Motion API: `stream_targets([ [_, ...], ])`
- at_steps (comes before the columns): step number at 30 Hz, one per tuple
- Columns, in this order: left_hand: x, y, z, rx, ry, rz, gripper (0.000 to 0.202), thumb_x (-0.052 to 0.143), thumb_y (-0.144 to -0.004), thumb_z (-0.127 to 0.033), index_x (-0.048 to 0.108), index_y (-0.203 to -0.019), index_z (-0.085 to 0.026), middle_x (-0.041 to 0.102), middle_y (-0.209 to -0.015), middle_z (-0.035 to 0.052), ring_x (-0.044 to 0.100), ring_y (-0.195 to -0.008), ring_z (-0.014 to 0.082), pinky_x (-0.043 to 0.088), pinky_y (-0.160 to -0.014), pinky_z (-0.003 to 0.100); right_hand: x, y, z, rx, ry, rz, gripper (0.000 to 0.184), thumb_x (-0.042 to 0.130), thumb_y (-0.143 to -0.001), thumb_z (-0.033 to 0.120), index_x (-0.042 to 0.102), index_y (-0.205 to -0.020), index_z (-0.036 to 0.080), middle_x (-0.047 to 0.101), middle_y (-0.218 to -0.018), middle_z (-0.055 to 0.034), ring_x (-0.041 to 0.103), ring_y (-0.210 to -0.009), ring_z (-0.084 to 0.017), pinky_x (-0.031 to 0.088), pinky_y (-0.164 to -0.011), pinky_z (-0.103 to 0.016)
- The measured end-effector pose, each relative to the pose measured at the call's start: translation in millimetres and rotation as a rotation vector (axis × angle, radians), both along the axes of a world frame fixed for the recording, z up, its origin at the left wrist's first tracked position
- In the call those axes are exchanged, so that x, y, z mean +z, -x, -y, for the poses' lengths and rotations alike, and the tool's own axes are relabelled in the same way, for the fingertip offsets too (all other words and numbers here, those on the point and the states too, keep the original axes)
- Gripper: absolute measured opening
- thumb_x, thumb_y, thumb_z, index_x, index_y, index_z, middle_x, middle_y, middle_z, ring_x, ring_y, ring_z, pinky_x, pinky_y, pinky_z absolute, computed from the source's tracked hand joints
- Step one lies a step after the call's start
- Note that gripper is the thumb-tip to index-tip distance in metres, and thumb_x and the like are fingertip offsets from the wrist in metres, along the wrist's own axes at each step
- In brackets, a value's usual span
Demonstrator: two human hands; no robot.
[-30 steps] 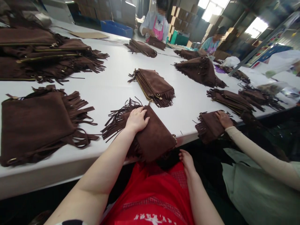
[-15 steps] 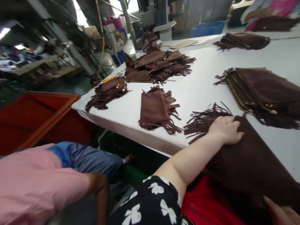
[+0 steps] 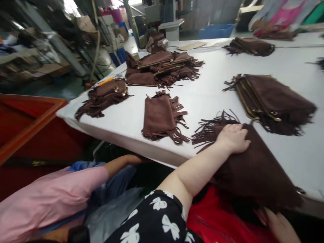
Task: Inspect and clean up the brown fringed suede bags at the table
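A dark brown fringed bag (image 3: 255, 168) lies across the table's near edge, its lower part hanging over my lap. From above, my left hand (image 3: 233, 137) grips its upper part beside the spread fringe, with the fingers bent and the thumb on the right. My right hand (image 3: 278, 224) is low at the bottom right, under the hanging end, its fingers closed on the bag's lower edge; the fingertips are partly hidden and blurred. Just beyond lies a stack of zippered brown pouches (image 3: 278, 101). A single fringed pouch (image 3: 159, 114) lies to the left.
More brown pouches form a heap (image 3: 162, 67) and a small pile (image 3: 106, 92) on the white table (image 3: 207, 91). At my left, a person in a pink shirt (image 3: 55, 199) reaches under the table edge. An orange-red bin (image 3: 32, 126) stands beyond. Another person (image 3: 283, 17) sits across.
The view has swung slightly right. The bag's hanging end has shifted left and its lower edge now shows, with more of my right hand visible. The pink-shirted person's arm has reached forward.
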State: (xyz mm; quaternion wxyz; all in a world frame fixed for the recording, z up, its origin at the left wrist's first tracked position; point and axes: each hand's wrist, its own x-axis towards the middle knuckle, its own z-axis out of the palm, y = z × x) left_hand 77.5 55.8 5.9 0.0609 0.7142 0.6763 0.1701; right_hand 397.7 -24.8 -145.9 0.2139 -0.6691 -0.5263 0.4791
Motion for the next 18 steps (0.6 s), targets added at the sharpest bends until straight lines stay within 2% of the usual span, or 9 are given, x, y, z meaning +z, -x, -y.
stream_targets([
  [2, 5.1, -0.6, 4.3, 0.009, -0.003, 0.009, 0.05, 0.04, -0.092, -0.045, 0.055, -0.128, -0.014, 0.047, -0.146, 0.0111, 0.038, -0.137, 0.0222, 0.028, -0.116, 0.038, 8.3, 11.0, 7.8, -0.081, 0.122, -0.052, 0.015, 0.066, -0.053, 0.036, 0.07, -0.063, 0.025, 0.067, -0.063, -0.0103, 0.063, -0.058, -0.028, 0.049, -0.053, -0.039],
  [4, 5.2, 0.3, 4.8, 0.026, -0.006, 0.02, 0.05, 0.043, -0.091, -0.044, 0.055, -0.129, -0.014, 0.047, -0.146, 0.0117, 0.038, -0.136, 0.0232, 0.027, -0.116, 0.039, 9.5, 16.1, 9.3, -0.152, 0.123, -0.193, 0.02, 0.065, -0.056, 0.037, 0.066, -0.067, 0.021, 0.056, -0.049, -0.0014, 0.05, -0.043, -0.018, 0.047, -0.051, -0.034],
  [7, -3.6, 2.7, -2.3, 0.028, -0.041, 0.023, 0.051, 0.045, -0.09, -0.044, 0.054, -0.131, -0.016, 0.047, -0.146, 0.0113, 0.038, -0.136, 0.0245, 0.026, -0.116, 0.041, 4.6, 2.7, 3.2, -0.257, 0.092, -0.275, 0.023, 0.062, -0.059, 0.036, 0.064, -0.071, 0.017, 0.036, -0.038, 0.0093, 0.032, -0.036, -0.009, 0.038, -0.044, -0.027],
  [9, -9.4, 3.3, -6.8, 0.019, -0.078, 0.013, 0.051, 0.043, -0.091, -0.044, 0.054, -0.131, -0.015, 0.048, -0.145, 0.0114, 0.04, -0.135, 0.0247, 0.026, -0.116, 0.04, 7.2, -13.8, 1.1, -0.343, 0.052, -0.298, 0.024, 0.062, -0.061, 0.036, 0.065, -0.075, 0.017, 0.034, -0.039, 0.0108, 0.031, -0.036, -0.008, 0.04, -0.047, -0.026],
  [11, -12.2, 3.3, -8.3, 0.017, -0.097, -0.003, 0.051, 0.043, -0.091, -0.045, 0.055, -0.131, -0.015, 0.049, -0.144, 0.0115, 0.041, -0.134, 0.0248, 0.027, -0.116, 0.039, 18.2, -25.7, 2.2, -0.384, -0.035, -0.312, 0.028, 0.063, -0.063, 0.037, 0.067, -0.083, 0.017, 0.045, -0.044, 0.0078, 0.043, -0.042, -0.011, 0.045, -0.053, -0.028],
  [12, -12.5, 3.2, -8.1, 0.019, -0.101, -0.012, 0.051, 0.043, -0.091, -0.045, 0.055, -0.13, -0.015, 0.049, -0.143, 0.0114, 0.042, -0.134, 0.0248, 0.027, -0.115, 0.039, 26.3, -27.7, 3.4, -0.37, -0.098, -0.32, 0.031, 0.065, -0.065, 0.037, 0.068, -0.089, 0.017, 0.054, -0.052, 0.0042, 0.053, -0.05, -0.014, 0.048, -0.059, -0.03],
  [14, -11.9, 3.1, -7.2, 0.024, -0.103, -0.028, 0.051, 0.043, -0.091, -0.045, 0.055, -0.13, -0.015, 0.049, -0.143, 0.011, 0.042, -0.133, 0.0245, 0.027, -0.115, 0.038, 44.4, -22.1, 5.7, -0.266, -0.222, -0.352, 0.039, 0.07, -0.066, 0.036, 0.068, -0.102, 0.019, 0.071, -0.082, -0.0044, 0.066, -0.08, -0.022, 0.052, -0.077, -0.035],
  [16, -11.2, 3.0, -6.7, 0.03, -0.103, -0.038, 0.051, 0.043, -0.091, -0.045, 0.055, -0.13, -0.015, 0.049, -0.143, 0.0106, 0.042, -0.133, 0.0244, 0.027, -0.115, 0.038, 60.7, -4.5, 7.6, -0.099, -0.296, -0.396, 0.047, 0.074, -0.067, 0.034, 0.066, -0.112, 0.021, 0.07, -0.112, -0.0084, 0.062, -0.107, -0.027, 0.047, -0.095, -0.04],
  [18, -11.0, 2.9, -6.7, 0.035, -0.099, -0.046, 0.051, 0.042, -0.091, -0.046, 0.055, -0.131, -0.015, 0.049, -0.143, 0.0104, 0.042, -0.133, 0.0245, 0.027, -0.115, 0.038, 71.2, 21.1, 9.8, 0.063, -0.276, -0.457, 0.046, 0.076, -0.069, 0.034, 0.066, -0.111, 0.021, 0.068, -0.117, -0.009, 0.06, -0.112, -0.028, 0.045, -0.1, -0.042],
])
